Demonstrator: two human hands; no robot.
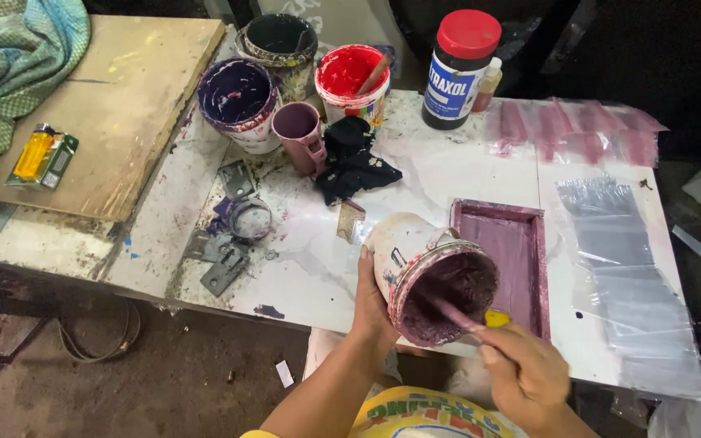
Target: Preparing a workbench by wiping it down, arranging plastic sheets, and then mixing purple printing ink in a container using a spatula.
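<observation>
At the near edge of the paint-stained white surface [448,174], a small white tub [427,272] was tipped toward the person, its inside coated with dull purple paint. The left hand [373,304] was wrapped around the tub from behind and below, fingers closed on its wall, holding it tilted just above the surface. The right hand [525,375] was closed around a stick [456,315] smeared purple, whose far end reached down into the paint inside the tub. Just beside the tub on the right lay a rectangular purple-stained frame [509,247], flat on the surface, and further right a sheet of clear plastic film [622,276]. Behind the tub sat a crumpled black rag [353,162], touching a small mauve cup [300,130]. Behind those stood a bucket of dark purple paint [238,101], a bucket of red paint [353,81] with a stick leaning in it, and a dark bottle with a red cap [458,69]. Some metal clips and a ring [233,223] lay to the left of the tub. Well apart on the far left, a yellow lighter [34,152] rested on a wooden board [115,97].
</observation>
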